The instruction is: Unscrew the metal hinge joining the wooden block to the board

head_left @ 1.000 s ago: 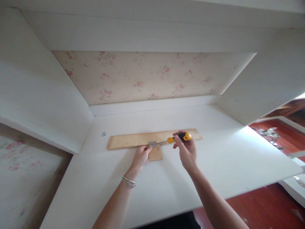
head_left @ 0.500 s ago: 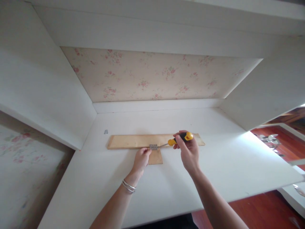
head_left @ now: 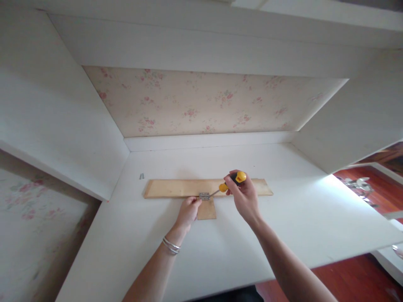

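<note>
Metal hinge being worked with a screwdriver on a white desk.
Two loose screws are seen far left of the hinge, beyond the end of the long wooden strip. The left hand is pressed against the hinge's left edge, fingers curled, nothing enclosed. A small wooden block is placed just below the hinge. To its right, the yellow-and-black screwdriver handle is gripped by the closed right hand, the tip set on the hinge.

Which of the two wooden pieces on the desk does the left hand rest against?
The small square wooden piece, nearer the person; the left hand touches its left edge. The long wooden strip lies behind, across the desk.
</note>
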Action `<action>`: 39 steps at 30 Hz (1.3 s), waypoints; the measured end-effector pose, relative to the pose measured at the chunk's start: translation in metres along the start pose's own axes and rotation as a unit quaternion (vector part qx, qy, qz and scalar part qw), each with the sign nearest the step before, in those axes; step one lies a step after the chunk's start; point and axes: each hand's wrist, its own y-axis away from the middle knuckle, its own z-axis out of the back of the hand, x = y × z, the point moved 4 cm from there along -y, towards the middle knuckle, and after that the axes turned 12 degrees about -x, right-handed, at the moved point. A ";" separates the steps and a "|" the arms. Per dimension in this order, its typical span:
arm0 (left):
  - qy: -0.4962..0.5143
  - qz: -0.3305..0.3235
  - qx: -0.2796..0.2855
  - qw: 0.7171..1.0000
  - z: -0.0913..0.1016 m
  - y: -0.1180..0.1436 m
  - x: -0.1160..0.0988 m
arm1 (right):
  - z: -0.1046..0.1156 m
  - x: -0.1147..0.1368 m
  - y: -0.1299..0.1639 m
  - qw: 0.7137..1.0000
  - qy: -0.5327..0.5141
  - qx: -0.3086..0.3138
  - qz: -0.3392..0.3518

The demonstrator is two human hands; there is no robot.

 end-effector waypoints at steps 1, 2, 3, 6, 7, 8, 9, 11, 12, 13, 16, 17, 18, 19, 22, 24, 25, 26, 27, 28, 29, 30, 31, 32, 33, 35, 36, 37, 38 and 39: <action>0.003 0.001 0.005 1.000 0.000 0.000 0.000 | -0.001 0.001 0.000 1.000 0.007 0.006 0.001; 0.006 0.001 0.011 1.000 0.000 0.000 0.000 | -0.002 0.002 0.001 1.000 0.015 0.012 0.003; 0.008 0.001 0.016 1.000 0.000 0.000 -0.001 | -0.003 0.003 0.001 1.000 0.023 0.016 0.006; 0.008 0.003 0.030 1.000 0.000 0.000 -0.001 | -0.004 0.006 0.001 0.999 0.043 0.019 0.014; 0.008 0.004 0.033 0.999 0.000 0.000 -0.001 | -0.004 0.007 0.001 0.999 0.044 0.017 0.014; 0.009 0.003 0.036 0.999 0.001 0.000 -0.001 | -0.004 0.007 0.001 0.999 0.040 0.014 0.012; 0.012 0.001 0.041 0.999 0.001 0.000 -0.001 | -0.003 0.008 0.000 0.999 0.033 0.010 0.009; 0.019 -0.001 0.050 0.999 0.001 -0.001 -0.002 | -0.002 0.008 -0.001 1.000 0.015 -0.001 0.003; 0.024 -0.001 0.054 0.998 0.001 -0.001 -0.003 | -0.001 0.008 -0.002 1.000 0.006 -0.007 0.000; 0.027 0.000 0.058 0.998 0.001 -0.001 -0.003 | 0.000 0.007 -0.002 1.000 0.000 -0.013 -0.003; 0.030 0.007 0.055 0.998 0.001 -0.001 -0.003 | 0.003 0.006 -0.002 1.000 -0.002 -0.021 -0.007; 0.031 0.012 0.049 0.998 0.001 0.000 -0.003 | 0.003 0.006 -0.002 1.000 0.000 -0.019 -0.008; 0.032 0.017 0.042 0.998 0.001 0.000 -0.003 | 0.003 0.006 -0.002 1.000 0.002 -0.015 -0.008; 0.033 0.021 0.035 0.999 0.001 0.000 -0.003 | 0.002 0.006 -0.002 1.000 0.004 -0.010 -0.008; 0.033 0.028 0.015 0.999 0.001 0.002 -0.004 | -0.001 0.009 -0.003 1.000 0.014 0.005 -0.003; 0.026 0.027 0.001 0.999 0.000 0.002 -0.004 | -0.004 0.011 -0.003 1.000 0.021 0.016 0.000; 0.022 0.025 -0.006 0.999 0.000 0.003 -0.004 | -0.006 0.011 -0.003 0.999 0.027 0.022 0.000; 0.019 0.023 -0.013 0.999 0.000 0.003 -0.004 | -0.008 0.012 -0.003 0.999 0.035 0.029 -0.001; 0.016 0.022 -0.019 0.999 0.000 0.004 -0.004 | -0.010 0.012 -0.003 0.998 0.046 0.036 -0.002; 0.012 0.021 -0.026 0.999 0.000 0.004 -0.004 | -0.011 0.012 -0.003 0.997 0.060 0.042 -0.003; 0.008 0.019 -0.032 0.999 0.000 0.004 -0.005 | -0.012 0.012 -0.003 0.996 0.075 0.046 -0.002; 0.004 0.016 -0.038 0.999 0.001 0.004 -0.005 | -0.013 0.012 -0.002 0.995 0.088 0.049 -0.001; 0.000 0.011 -0.043 0.999 0.001 0.004 -0.005 | -0.013 0.012 -0.002 0.994 0.096 0.050 0.001; -0.002 0.006 -0.048 0.999 0.002 0.004 -0.005 | -0.012 0.013 -0.002 0.994 0.100 0.049 0.004; -0.002 0.001 -0.052 0.999 0.002 0.004 -0.005 | -0.012 0.014 -0.002 0.994 0.100 0.046 0.008; 0.003 -0.005 -0.055 0.998 0.003 0.004 -0.004 | -0.010 0.016 -0.003 0.994 0.098 0.039 0.015; 0.007 -0.005 -0.055 0.998 0.004 0.004 -0.003 | -0.009 0.017 -0.004 0.994 0.097 0.036 0.018; 0.010 -0.005 -0.053 0.999 0.004 0.003 -0.003 | -0.009 0.018 -0.004 0.994 0.098 0.034 0.019; 0.011 -0.002 -0.051 0.999 0.004 0.004 -0.002 | -0.009 0.018 -0.005 0.994 0.101 0.035 0.019; 0.011 0.002 -0.047 0.999 0.004 0.004 -0.002 | -0.009 0.019 -0.005 0.993 0.107 0.037 0.020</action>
